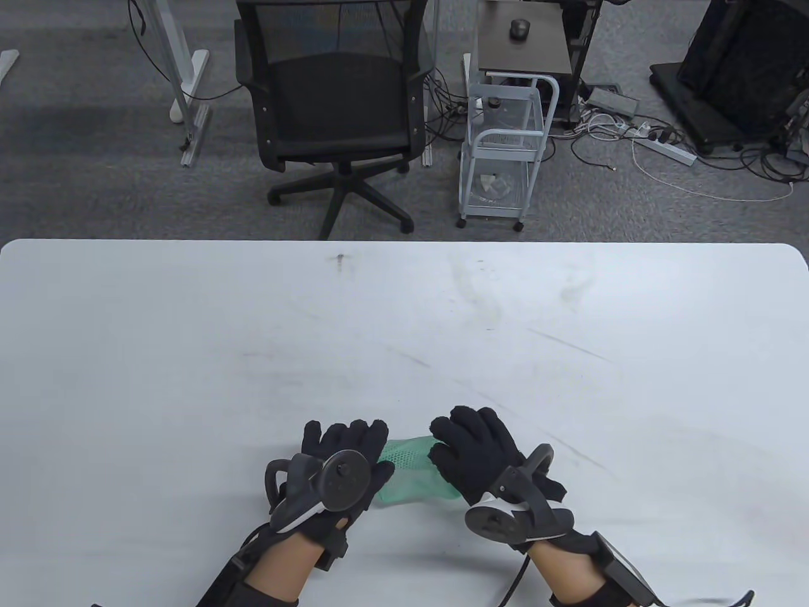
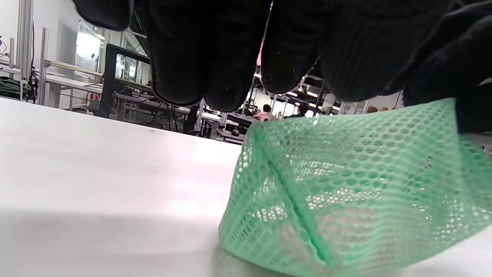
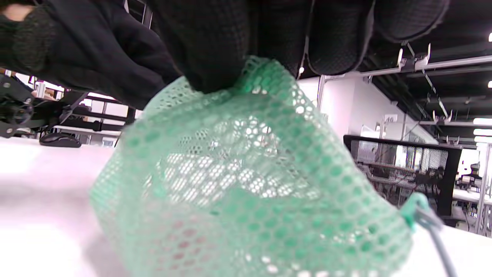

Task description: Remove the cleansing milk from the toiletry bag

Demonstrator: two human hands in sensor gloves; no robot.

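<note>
Toiletry bag: a green mesh toiletry bag [image 1: 414, 471] lies on the white table [image 1: 189, 354] near its front edge, between the two gloved hands; its netting stands up in a loose peak in both wrist views.
Cleansing milk: not made out; something pinkish shows faintly through the mesh low in the bag (too blurred to name).
Left hand: the left hand [image 1: 341, 465] rests palm down at the bag's left end; in the left wrist view its fingers [image 2: 180, 57] hang above the mesh, and a black glove tip at the right edge touches the bag's upper rim; I cannot tell whether this hand grips it.
Right hand: the right hand [image 1: 477, 455] pinches the top of the mesh between its fingertips [image 3: 209, 54].
Zip pull: a grey pull [image 3: 426, 223] hangs at the bag's right corner.
</note>
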